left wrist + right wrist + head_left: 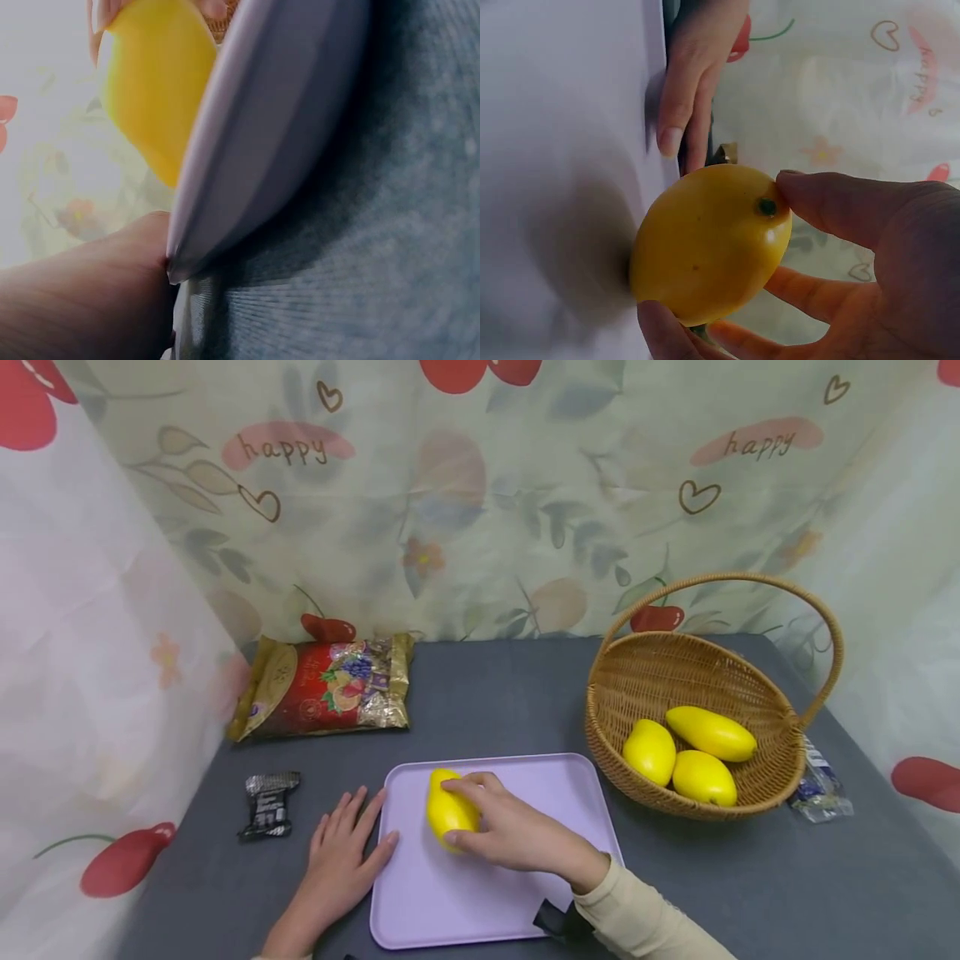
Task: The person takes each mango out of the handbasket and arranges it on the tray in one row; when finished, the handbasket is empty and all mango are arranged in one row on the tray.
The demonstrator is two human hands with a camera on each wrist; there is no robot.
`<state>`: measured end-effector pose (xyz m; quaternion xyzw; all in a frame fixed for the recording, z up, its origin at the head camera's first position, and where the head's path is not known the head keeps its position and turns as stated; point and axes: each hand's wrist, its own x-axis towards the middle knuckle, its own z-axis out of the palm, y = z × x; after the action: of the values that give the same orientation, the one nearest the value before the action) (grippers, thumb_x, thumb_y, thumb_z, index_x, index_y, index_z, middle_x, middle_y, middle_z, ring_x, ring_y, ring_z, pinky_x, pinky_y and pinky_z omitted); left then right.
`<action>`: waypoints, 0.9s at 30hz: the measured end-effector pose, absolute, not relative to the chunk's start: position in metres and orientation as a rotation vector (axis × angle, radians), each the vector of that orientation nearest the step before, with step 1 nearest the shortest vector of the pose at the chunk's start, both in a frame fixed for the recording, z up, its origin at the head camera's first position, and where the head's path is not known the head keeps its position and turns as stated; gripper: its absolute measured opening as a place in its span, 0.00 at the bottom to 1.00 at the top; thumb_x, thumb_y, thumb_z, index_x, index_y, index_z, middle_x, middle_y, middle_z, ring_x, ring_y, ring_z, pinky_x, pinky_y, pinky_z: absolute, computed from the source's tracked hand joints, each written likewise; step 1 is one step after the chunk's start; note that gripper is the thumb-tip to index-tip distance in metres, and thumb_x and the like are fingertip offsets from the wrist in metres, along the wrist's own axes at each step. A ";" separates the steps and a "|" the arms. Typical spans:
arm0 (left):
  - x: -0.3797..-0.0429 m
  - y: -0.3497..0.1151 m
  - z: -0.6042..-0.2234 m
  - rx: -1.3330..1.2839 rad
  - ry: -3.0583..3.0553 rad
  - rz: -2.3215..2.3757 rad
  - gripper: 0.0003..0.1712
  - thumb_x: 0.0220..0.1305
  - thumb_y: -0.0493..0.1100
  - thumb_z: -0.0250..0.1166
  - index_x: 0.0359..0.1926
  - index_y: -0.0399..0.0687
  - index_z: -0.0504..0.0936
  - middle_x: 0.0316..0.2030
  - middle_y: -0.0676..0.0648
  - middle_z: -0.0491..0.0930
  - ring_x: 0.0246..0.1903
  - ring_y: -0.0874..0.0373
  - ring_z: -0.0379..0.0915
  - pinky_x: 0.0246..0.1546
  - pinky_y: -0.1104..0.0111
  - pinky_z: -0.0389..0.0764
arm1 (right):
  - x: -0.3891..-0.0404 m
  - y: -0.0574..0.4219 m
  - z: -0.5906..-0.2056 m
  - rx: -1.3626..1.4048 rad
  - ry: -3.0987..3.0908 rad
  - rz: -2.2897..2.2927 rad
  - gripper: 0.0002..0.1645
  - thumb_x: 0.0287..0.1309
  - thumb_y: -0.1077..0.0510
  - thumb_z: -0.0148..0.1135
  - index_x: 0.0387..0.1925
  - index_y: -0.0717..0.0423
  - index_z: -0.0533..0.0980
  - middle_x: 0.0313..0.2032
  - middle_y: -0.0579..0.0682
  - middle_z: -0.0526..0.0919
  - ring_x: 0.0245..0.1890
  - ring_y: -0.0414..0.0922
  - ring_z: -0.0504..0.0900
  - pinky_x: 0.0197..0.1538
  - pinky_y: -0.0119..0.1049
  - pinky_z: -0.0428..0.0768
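A yellow mango (pixel 444 810) is over the left half of a pale purple tray (pixel 450 906). My right hand (pixel 521 831) grips it between thumb and fingers. In the right wrist view the mango (pixel 709 244) shows a dark green stem spot close to the thumb, and its far side is near the tray surface; whether it touches is unclear. My left hand (pixel 341 856) lies spread on the table, its thumb at the tray's left rim. The left wrist view shows the mango (pixel 157 82) beyond the tray's raised edge (pixel 255 127).
A wicker basket (pixel 611 760) with a tall handle holds three mangoes at right, a clear plastic wrapper (pixel 821 789) beside it. A red and gold snack bag (pixel 322 685) lies back left, a small black packet (pixel 267 806) before it. Patterned curtains (pixel 480 527) enclose the table.
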<state>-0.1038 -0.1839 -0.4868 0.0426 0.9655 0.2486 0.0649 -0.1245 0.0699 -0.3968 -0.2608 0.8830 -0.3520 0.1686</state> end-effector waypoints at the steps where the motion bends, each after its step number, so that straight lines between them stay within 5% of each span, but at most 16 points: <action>1: -0.104 -0.184 -0.487 0.131 2.917 0.754 0.41 0.67 0.65 0.52 0.74 0.55 0.56 0.73 0.37 0.50 0.73 0.39 0.36 0.66 0.37 0.36 | -0.125 0.068 -0.398 -0.743 2.508 -0.999 0.36 0.60 0.47 0.63 0.68 0.50 0.65 0.62 0.54 0.66 0.48 0.42 0.73 0.52 0.36 0.73; 11: -0.103 -0.187 -0.485 0.182 2.932 0.767 0.44 0.63 0.69 0.54 0.74 0.56 0.56 0.72 0.37 0.52 0.72 0.38 0.38 0.66 0.36 0.38 | -0.129 0.047 -0.406 -0.758 2.525 -0.962 0.36 0.59 0.48 0.64 0.67 0.50 0.65 0.63 0.53 0.65 0.49 0.42 0.73 0.53 0.35 0.74; 19: -0.101 -0.191 -0.486 0.250 2.923 0.763 0.52 0.55 0.73 0.59 0.74 0.57 0.55 0.73 0.38 0.51 0.72 0.38 0.39 0.66 0.36 0.39 | -0.127 0.032 -0.417 -0.851 2.677 -0.895 0.36 0.56 0.50 0.68 0.65 0.48 0.67 0.63 0.59 0.64 0.54 0.51 0.73 0.54 0.44 0.76; 27: -0.100 -0.192 -0.484 0.271 2.937 0.769 0.52 0.54 0.71 0.61 0.74 0.56 0.56 0.72 0.37 0.52 0.71 0.37 0.41 0.65 0.35 0.41 | -0.125 0.028 -0.420 -0.844 2.666 -0.877 0.35 0.60 0.47 0.63 0.68 0.44 0.65 0.66 0.58 0.60 0.58 0.53 0.70 0.57 0.46 0.74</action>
<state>-0.1004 -0.1916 -0.4837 0.0889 0.9625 0.2521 0.0467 -0.1248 0.0281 -0.4200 -0.2863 0.9046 -0.2977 0.1053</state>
